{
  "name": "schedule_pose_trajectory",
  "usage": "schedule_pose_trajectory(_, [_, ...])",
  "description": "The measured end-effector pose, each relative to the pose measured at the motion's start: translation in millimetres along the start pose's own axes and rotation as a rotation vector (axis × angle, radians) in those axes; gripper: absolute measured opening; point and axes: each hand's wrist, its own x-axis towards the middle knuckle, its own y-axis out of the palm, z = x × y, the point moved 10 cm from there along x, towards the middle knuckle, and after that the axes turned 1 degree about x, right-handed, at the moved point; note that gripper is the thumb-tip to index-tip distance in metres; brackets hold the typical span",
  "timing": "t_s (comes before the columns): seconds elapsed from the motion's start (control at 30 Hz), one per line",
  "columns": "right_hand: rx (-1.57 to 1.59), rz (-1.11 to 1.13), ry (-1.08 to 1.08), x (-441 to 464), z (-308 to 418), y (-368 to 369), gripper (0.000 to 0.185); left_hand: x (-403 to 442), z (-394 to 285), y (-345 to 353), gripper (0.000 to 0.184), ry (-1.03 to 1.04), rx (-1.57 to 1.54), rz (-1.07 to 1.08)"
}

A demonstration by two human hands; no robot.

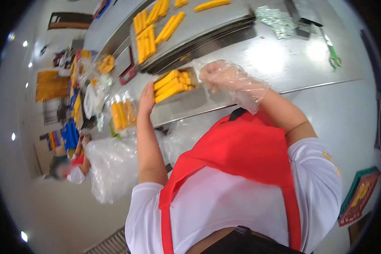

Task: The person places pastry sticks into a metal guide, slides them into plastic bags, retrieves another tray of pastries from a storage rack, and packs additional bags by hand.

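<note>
A metal box (189,98) holds a stack of yellow sticks (170,86) near the table's front edge. Against its left end is my left hand (147,98), bare, its fingers together and gripping the box. My right hand (216,75), in a loose clear plastic glove, is just right of the box with its fingers curled in; whatever is between them is too unclear to make out. Beyond the box, a stack of metal trays (190,31) carries more yellow sticks (146,44) on top.
Bagged yellow sticks (122,115) lie left of my left forearm, above a large clear plastic bag (112,165). Green-handled scissors (334,59) and crumpled foil (276,21) lie on the metal table (292,70). At the far left is another person (75,172).
</note>
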Motion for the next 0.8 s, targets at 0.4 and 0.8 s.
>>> schedule_pose_trajectory(0.4, [-1.165, -0.845, -0.138, -34, -8, -250, 0.024, -21, -44, 63, 0.049, -0.002, 0.215, -0.161])
schedule_pose_trajectory(0.8, [-1.657, -0.435, -0.371, 5, -36, -239, 0.017, -268, 121, 2, 0.022, -0.352, -0.252, -0.996])
